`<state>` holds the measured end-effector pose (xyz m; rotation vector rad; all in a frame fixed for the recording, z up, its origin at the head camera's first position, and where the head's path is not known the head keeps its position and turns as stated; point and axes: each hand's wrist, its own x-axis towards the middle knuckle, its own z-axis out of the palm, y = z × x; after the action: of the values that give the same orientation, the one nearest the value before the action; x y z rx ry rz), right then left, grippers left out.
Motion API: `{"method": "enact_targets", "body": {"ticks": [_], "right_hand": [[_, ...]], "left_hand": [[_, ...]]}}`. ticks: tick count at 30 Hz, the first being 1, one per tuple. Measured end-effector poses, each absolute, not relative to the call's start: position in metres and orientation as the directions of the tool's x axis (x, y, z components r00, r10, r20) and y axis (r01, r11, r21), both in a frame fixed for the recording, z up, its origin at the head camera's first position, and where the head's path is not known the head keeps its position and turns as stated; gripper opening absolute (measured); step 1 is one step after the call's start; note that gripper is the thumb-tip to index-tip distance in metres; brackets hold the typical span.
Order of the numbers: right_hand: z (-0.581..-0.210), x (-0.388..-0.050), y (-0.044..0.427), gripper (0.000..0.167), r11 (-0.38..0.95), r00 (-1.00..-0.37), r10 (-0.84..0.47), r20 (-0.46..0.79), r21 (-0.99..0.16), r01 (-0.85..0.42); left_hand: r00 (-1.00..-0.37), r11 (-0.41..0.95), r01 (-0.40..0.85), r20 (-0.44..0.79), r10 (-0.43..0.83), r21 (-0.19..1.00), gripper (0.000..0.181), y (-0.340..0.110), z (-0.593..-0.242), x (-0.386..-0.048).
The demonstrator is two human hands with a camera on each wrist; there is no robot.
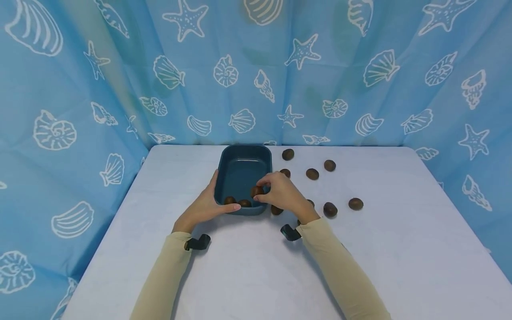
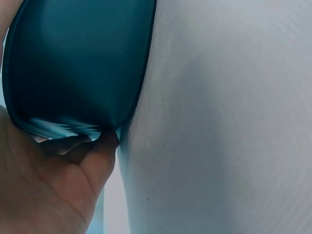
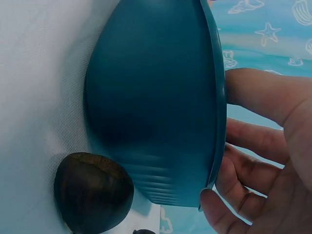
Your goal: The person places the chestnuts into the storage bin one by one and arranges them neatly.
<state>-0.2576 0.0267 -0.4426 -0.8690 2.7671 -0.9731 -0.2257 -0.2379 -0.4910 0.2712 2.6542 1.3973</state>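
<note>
Inside the tub (image 1: 245,173), chestnuts (image 1: 230,200); right hand (image 1: 283,193) pinches another (image 1: 257,191).

curtained-off booth: seashell-print drapes (image 1: 240,49) on three sides, white tabletop (image 1: 248,271)

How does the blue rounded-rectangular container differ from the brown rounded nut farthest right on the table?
The blue rounded-rectangular container is much larger than the brown rounded nut. The container is open and hollow, whereas the nut looks closed. The left hand holds the container; no hand touches the nut. Both have rounded outlines.
</note>
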Motion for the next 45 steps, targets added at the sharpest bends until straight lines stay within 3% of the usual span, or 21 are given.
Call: {"method": "enact_targets", "body": {"ticks": [10,29,45], "right_hand": [[-0.441,-0.263,0.015,0.021,0.657,-0.783,-0.615,0.098,-0.486,-0.576],[-0.434,-0.259,-0.001,0.013,0.802,-0.842,-0.539,-0.013,-0.316,-0.508],[-0.432,-0.259,-0.004,0.011,0.816,-0.836,-0.549,-0.021,-0.231,-0.53]], "left_hand": [[-0.976,0.562,0.085,-0.046,0.215,0.822,0.129,-0.238,-0.491,-0.225],[-0.976,0.556,0.108,-0.02,0.219,0.824,0.128,-0.238,-0.492,-0.224],[-0.972,0.556,0.124,-0.012,0.235,0.822,0.127,-0.237,-0.49,-0.225]]}}
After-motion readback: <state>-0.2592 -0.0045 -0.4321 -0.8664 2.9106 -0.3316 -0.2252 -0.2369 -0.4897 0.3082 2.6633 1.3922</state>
